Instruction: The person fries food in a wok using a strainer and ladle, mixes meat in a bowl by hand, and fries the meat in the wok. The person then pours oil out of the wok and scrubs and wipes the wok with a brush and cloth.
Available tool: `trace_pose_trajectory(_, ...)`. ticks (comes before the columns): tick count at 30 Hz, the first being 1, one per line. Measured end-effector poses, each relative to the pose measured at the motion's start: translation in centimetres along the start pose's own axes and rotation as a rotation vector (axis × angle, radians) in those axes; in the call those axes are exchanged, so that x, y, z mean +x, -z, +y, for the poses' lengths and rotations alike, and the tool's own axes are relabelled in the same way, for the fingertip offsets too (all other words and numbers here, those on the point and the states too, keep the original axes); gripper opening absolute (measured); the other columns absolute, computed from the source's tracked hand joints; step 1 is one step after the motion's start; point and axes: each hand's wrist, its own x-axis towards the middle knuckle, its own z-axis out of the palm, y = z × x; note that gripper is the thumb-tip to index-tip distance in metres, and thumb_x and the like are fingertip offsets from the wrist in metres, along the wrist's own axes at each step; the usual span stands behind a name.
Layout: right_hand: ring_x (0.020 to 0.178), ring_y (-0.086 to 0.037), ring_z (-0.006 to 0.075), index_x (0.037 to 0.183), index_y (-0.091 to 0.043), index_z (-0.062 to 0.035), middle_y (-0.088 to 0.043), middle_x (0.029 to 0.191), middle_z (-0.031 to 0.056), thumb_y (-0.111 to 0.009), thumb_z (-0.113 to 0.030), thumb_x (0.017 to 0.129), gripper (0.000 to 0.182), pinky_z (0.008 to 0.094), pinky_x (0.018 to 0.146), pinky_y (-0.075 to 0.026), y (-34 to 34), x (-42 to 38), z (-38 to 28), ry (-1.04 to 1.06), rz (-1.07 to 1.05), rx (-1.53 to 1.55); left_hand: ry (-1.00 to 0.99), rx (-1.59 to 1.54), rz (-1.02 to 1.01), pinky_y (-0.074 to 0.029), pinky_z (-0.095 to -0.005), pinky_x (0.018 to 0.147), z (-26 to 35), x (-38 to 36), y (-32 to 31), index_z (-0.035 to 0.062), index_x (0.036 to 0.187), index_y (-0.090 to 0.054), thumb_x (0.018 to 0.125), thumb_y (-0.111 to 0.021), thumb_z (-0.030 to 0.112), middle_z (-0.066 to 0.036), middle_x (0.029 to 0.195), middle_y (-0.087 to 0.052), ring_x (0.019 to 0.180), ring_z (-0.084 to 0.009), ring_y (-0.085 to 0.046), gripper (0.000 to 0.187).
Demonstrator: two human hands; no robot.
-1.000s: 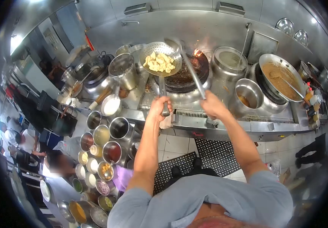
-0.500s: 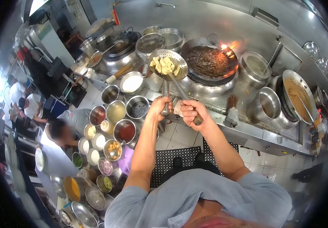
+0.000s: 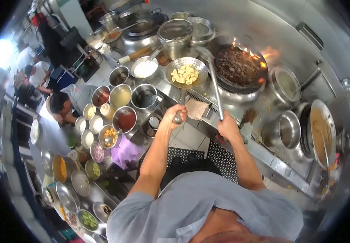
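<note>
My left hand (image 3: pixel 174 115) is wrapped round the handle of a perforated strainer (image 3: pixel 201 76), held level left of the wok. Pale yellow food pieces (image 3: pixel 184 74) lie in its bowl. My right hand (image 3: pixel 228 125) grips the lower end of a long-handled ladle (image 3: pixel 216 86). The ladle's head overlaps the near left rim of the wok (image 3: pixel 222 83) in this view. Dark, bubbling contents fill the wok, with flames along its far and right edge.
Left of me stand several metal pots of sauces, including a red sauce (image 3: pixel 126 120), and a purple cloth (image 3: pixel 123 151). A lidded pot (image 3: pixel 175 33) is behind the strainer. A brush (image 3: pixel 248 117) and a wide pan (image 3: pixel 316 125) sit on the right. A co-worker (image 3: pixel 67 103) leans at the left counter.
The ladle's head has left the strainer and swung right toward the wok. The yellow pieces lie more spread out in the strainer. The camera view has turned.
</note>
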Motion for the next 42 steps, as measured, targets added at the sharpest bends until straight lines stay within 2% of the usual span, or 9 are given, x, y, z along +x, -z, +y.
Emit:
trace_pose_trajectory(2, 0.061, -0.064, 0.0296, 0.107, -0.048, 0.0011, -0.063, 0.077, 0.0193, -0.052, -0.012, 0.081, 0.030, 0.0396, 0.055, -0.050, 2.6, 0.8, 0.6, -0.050, -0.009, 0.210, -0.062, -0.004, -0.018, -0.039, -0.0225, 0.042, -1.4, -1.3, 0.0, 0.0027, 0.085, -0.047, 0.084, -0.054, 0.006, -0.003, 0.068, -0.048, 0.051, -0.0104, -0.046, 0.008)
trace_pose_trajectory(5, 0.041, -0.040, 0.0083, 0.097, -0.051, -0.0040, -0.041, 0.056, -0.0030, -0.056, -0.008, 0.080, 0.019, 0.0255, 0.034, -0.031, 6.6, 2.3, 2.9, -0.137, -0.450, 0.785, -0.215, 0.153, -0.014, -0.037, -0.0242, 0.040, -4.7, -4.4, 1.7, 0.0026, 0.097, -0.049, 0.082, -0.062, 0.010, -0.003, 0.068, -0.049, 0.049, -0.0104, -0.046, 0.021)
trace_pose_trajectory(9, 0.031, -0.030, 0.0064, 0.092, -0.051, -0.0063, -0.038, 0.051, -0.0038, -0.048, -0.008, 0.086, 0.007, 0.0233, 0.027, -0.023, 7.0, 3.0, 9.7, -0.194, -1.041, 1.245, -0.421, 0.137, -0.027, -0.035, -0.0248, 0.037, -10.1, -12.1, 1.6, 0.0061, 0.105, -0.046, 0.082, -0.059, 0.008, -0.001, 0.066, -0.048, 0.045, -0.0098, -0.045, 0.028)
trace_pose_trajectory(11, 0.028, -0.027, 0.0078, 0.094, -0.050, -0.0032, -0.036, 0.050, -0.0007, -0.051, -0.007, 0.081, 0.014, 0.0247, 0.026, -0.021, 6.3, 0.5, 9.4, -0.371, -0.674, 1.039, -0.522, 0.080, 0.018, -0.038, -0.0258, 0.036, -13.9, -16.9, 1.8, 0.0059, 0.110, -0.043, 0.080, -0.058, 0.003, -0.003, 0.065, -0.047, 0.045, -0.0113, -0.045, 0.033)
trace_pose_trajectory(15, 0.029, -0.029, 0.0090, 0.100, -0.048, -0.0009, -0.036, 0.050, 0.0008, -0.055, -0.006, 0.077, 0.025, 0.0249, 0.026, -0.021, 6.6, -5.1, 4.5, -0.326, -1.354, 1.022, -0.713, 0.093, 0.179, -0.037, -0.0244, 0.036, -22.4, -26.9, 0.8, 0.0083, 0.115, -0.041, 0.079, -0.059, 0.005, -0.003, 0.063, -0.044, 0.045, -0.0106, -0.044, 0.040)
trace_pose_trajectory(20, 0.030, -0.032, 0.0096, 0.103, -0.047, -0.0012, -0.038, 0.052, 0.0013, -0.057, -0.004, 0.076, 0.029, 0.0253, 0.027, -0.023, 1.2, -10.7, -4.4, -0.322, -1.691, 0.678, -1.005, -0.066, 0.450, -0.039, -0.0258, 0.038, -33.2, -38.0, -0.9, 0.0078, 0.102, -0.039, 0.080, -0.057, 0.003, -0.004, 0.065, -0.043, 0.045, -0.0111, -0.045, 0.029)
trace_pose_trajectory(29, 0.034, -0.040, 0.0109, 0.112, -0.046, 0.0007, -0.043, 0.060, 0.0017, -0.044, -0.001, 0.088, 0.025, 0.0270, 0.030, -0.031, -15.1, -26.8, -16.2, -0.593, -2.516, 0.405, -1.363, -0.315, 1.146, -0.040, -0.0269, 0.038, -45.3, -51.7, -2.6, 0.0022, 0.116, -0.040, 0.079, -0.059, 0.006, -0.007, 0.067, -0.049, 0.044, -0.0132, -0.047, 0.042)
trace_pose_trajectory(33, 0.036, -0.041, 0.0096, 0.105, -0.051, -0.0014, -0.044, 0.060, 0.0001, -0.047, -0.004, 0.089, 0.017, 0.0261, 0.031, -0.034, -19.0, -34.1, -21.2, -0.589, -2.541, 0.267, -1.503, -0.418, 1.224, -0.040, -0.0270, 0.038, -45.9, -56.0, -1.1, 0.0039, 0.108, -0.041, 0.077, -0.055, 0.003, -0.007, 0.067, -0.049, 0.044, -0.0134, -0.046, 0.034)
trace_pose_trajectory(42, 0.040, -0.042, 0.0094, 0.091, -0.047, -0.0026, -0.045, 0.062, 0.0011, -0.051, -0.006, 0.080, 0.012, 0.0266, 0.036, -0.034, -23.9, -43.8, -27.1, 0.624, -2.015, -0.029, -1.373, -0.318, 1.850, -0.043, -0.0312, 0.041, -41.3, -58.5, 3.1, -0.0020, 0.101, -0.040, 0.077, -0.054, 0.004, -0.009, 0.065, -0.051, 0.046, -0.0163, -0.051, 0.029)
